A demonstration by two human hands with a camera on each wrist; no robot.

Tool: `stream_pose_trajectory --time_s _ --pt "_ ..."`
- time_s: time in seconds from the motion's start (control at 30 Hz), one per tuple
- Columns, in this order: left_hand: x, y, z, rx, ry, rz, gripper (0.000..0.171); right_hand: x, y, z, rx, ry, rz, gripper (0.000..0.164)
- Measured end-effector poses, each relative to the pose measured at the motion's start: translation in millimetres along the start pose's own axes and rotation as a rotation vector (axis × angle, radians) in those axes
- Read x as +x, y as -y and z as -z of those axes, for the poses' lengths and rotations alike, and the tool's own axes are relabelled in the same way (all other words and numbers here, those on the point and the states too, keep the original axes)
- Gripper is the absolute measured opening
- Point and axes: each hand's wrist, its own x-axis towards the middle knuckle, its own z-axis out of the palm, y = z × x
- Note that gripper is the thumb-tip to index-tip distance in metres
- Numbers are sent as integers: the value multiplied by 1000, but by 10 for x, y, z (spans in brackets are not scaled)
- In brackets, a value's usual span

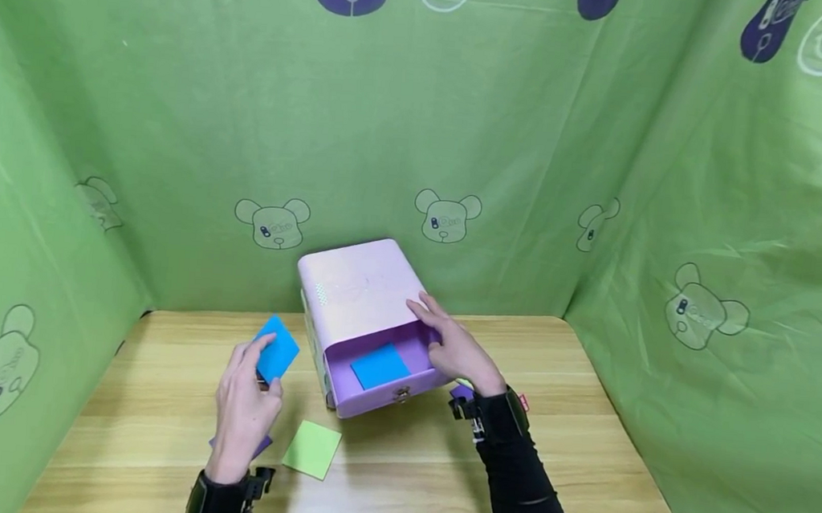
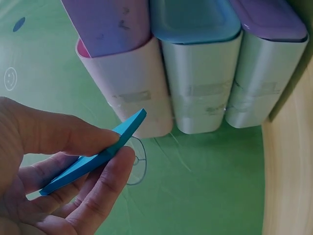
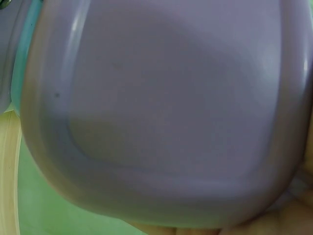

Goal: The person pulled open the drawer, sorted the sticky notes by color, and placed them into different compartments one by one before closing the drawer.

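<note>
On the wooden counter (image 1: 586,431): a pale lilac drawer unit (image 1: 361,285), set at an angle near the back, its top drawer (image 1: 370,402) pulled out
Left hand (image 1: 247,401): to the left of the drawer unit, pinching a square blue pad (image 1: 280,351) between thumb and fingers, above the counter
Right hand (image 1: 460,349): fingers extended, resting on the right edge of the unit and drawer, not clenched
Inside the drawer: a second blue pad (image 1: 380,367), lying flat
Loose pads: a light green pad (image 1: 312,449) in front of the unit; a purple pad (image 1: 261,446) partly hidden by the left hand; another purple piece (image 1: 461,391) beside the right wrist
Backdrop: green cloth (image 1: 363,124) printed with bear faces
</note>
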Motion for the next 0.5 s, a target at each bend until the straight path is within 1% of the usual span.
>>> stream_pose_trajectory --time_s 0.13,0.5 --pt "-6 -62 -4 -12 5 -13 71 -5 8 -5 5 5 -9 89" --pt "7 -168 -22 -44 54 -10 70 5 19 -9 -14 -8 5 88"
